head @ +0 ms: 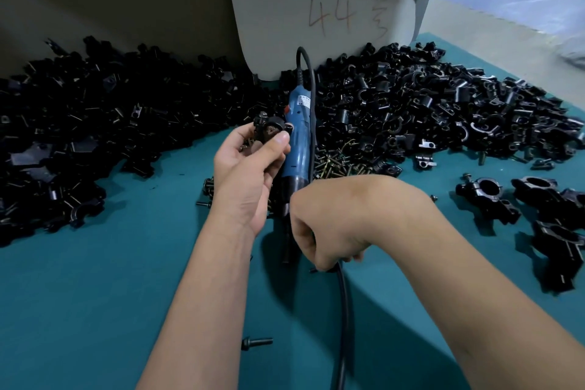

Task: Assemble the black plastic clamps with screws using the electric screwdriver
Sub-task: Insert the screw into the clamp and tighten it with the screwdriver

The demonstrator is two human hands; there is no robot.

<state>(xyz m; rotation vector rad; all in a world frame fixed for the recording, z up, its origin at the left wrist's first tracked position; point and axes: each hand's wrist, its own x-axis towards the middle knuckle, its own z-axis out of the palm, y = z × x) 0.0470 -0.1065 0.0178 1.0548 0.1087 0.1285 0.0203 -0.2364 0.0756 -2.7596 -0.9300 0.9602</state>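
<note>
My left hand [250,165] holds a black plastic clamp [271,129] up between thumb and fingers, with a few brass screws in the palm. The blue electric screwdriver [297,142] lies on the green table right of that hand, its bit [286,258] pointing toward me. My right hand [323,228] is curled knuckles-up over the table beside the bit. Its fingertips pinch a small dark screw [314,270] that is mostly hidden. The black cable [344,301] runs out from under this hand toward me.
Large heaps of black clamp halves lie at the left [79,123] and back right [427,111]. Brass screws [335,165] are piled behind my right wrist. Assembled clamps [487,196] sit at the right. A lone black bolt [256,342] lies near me. A white board [323,9] stands behind.
</note>
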